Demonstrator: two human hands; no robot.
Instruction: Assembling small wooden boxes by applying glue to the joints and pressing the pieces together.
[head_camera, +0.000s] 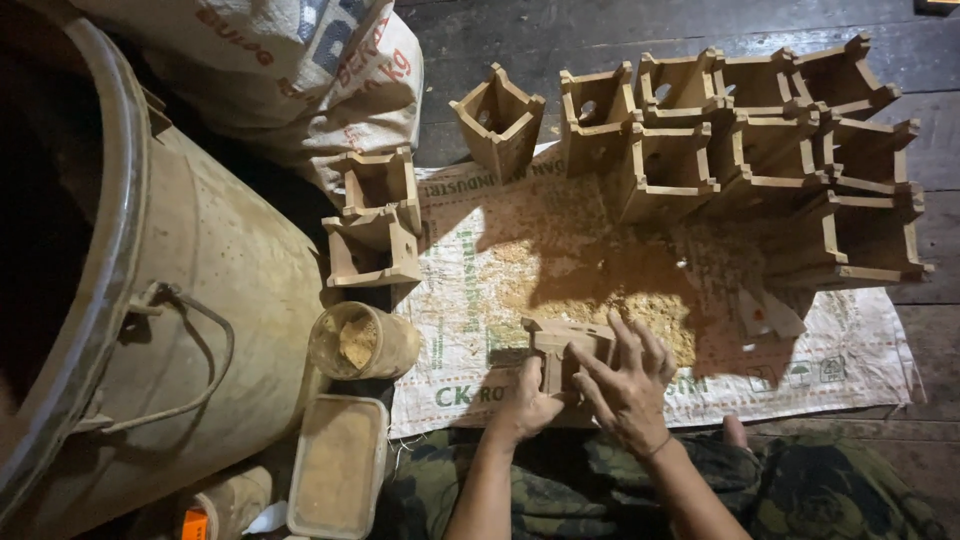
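Head view, looking straight down: both hands are on one small wooden box (560, 350) lying on the woven sack (840, 350) spread over the plank floor (930, 130), just in front of the person's knees. The left hand (525, 405) is curled around the box's near left end, thumb up against the side, gripping it. The right hand (628, 385) lies across the box's right end, fingers (640, 340) fanned out and pressing down on top, a thin band at the wrist. Right beside that hand, a heap of sawdust (600, 290) spreads across the middle of the sack, touching the box's far side.

Beyond the sawdust, a cluster of boxes (760, 150) like the held one stands packed together at the sack's far right, open sides showing. One box (498, 120) stands tilted and apart to the left of them. Two more boxes (375, 220) are stacked at the sack's left edge, beside a bulging printed bag (300, 70).

Left of the hands, a big dusty drum (200, 300) with a wire handle fills the frame's left side. Against it lies a round tin (360, 342) with sawdust inside, and nearer the person a rectangular tub (340, 465), also filled with sawdust. Camouflage trousers (800, 490) cover the bottom edge.
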